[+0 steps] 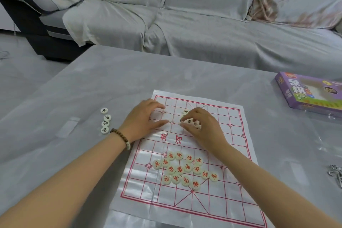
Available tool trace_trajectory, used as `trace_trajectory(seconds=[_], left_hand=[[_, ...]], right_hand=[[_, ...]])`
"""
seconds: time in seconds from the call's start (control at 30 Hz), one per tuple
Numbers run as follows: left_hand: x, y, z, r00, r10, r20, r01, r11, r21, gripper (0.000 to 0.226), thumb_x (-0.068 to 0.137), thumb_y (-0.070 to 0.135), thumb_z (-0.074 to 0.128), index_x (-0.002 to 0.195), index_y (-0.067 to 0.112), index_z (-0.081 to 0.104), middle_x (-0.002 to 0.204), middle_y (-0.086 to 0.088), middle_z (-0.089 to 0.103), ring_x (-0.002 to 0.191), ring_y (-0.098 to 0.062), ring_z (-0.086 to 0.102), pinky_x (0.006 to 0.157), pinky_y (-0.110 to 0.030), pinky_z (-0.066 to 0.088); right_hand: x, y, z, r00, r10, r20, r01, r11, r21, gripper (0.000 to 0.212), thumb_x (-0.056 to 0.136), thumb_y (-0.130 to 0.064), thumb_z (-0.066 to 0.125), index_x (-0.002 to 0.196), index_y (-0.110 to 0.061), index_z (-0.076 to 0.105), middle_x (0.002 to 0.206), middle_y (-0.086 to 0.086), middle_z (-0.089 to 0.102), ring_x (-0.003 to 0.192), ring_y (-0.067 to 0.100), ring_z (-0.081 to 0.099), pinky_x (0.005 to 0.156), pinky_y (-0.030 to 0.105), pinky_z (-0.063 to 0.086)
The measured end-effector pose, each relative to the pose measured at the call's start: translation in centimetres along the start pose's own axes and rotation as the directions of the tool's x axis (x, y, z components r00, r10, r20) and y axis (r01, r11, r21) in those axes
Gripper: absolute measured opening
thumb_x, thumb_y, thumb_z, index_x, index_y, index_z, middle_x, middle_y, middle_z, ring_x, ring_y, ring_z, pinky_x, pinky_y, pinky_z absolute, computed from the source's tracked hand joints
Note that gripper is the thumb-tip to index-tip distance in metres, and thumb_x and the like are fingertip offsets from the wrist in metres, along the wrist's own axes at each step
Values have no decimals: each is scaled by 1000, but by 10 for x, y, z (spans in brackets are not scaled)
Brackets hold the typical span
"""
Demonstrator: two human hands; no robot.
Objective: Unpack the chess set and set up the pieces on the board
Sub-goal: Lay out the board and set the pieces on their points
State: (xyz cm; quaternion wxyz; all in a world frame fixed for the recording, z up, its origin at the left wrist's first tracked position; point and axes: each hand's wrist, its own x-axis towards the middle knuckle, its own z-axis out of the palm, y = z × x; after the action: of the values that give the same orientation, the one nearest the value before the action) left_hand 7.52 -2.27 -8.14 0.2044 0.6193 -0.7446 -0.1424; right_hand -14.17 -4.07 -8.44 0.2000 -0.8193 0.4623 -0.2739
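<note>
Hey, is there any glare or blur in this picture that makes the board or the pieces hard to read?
Head view: bright glare streaks wash out grid lines on the near left of the glossy board; the red-lettered pieces stay legible; the far pieces at the right hand are soft and partly hidden; the sofa is smeared at top left.

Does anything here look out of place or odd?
The round white pieces with red characters lie bunched on the near half of the glossy red-lined board sheet, not on its line crossings. Four round white pieces with black characters sit in a column off the board, to its left.
</note>
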Motion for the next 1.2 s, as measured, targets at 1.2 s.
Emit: trace_trajectory(seconds=[1.2], left_hand=[[-102, -139, -69, 959, -250, -137, 172, 891, -420, 31, 76, 22, 75, 103, 32, 66, 94, 17, 69, 89, -3, 63, 82, -18, 49]], right_hand=[[51, -146, 136, 977, -64, 205, 49, 996, 75, 25, 85, -29, 66, 106, -17, 70, 94, 1, 56, 94, 16, 50, 77, 18, 32]])
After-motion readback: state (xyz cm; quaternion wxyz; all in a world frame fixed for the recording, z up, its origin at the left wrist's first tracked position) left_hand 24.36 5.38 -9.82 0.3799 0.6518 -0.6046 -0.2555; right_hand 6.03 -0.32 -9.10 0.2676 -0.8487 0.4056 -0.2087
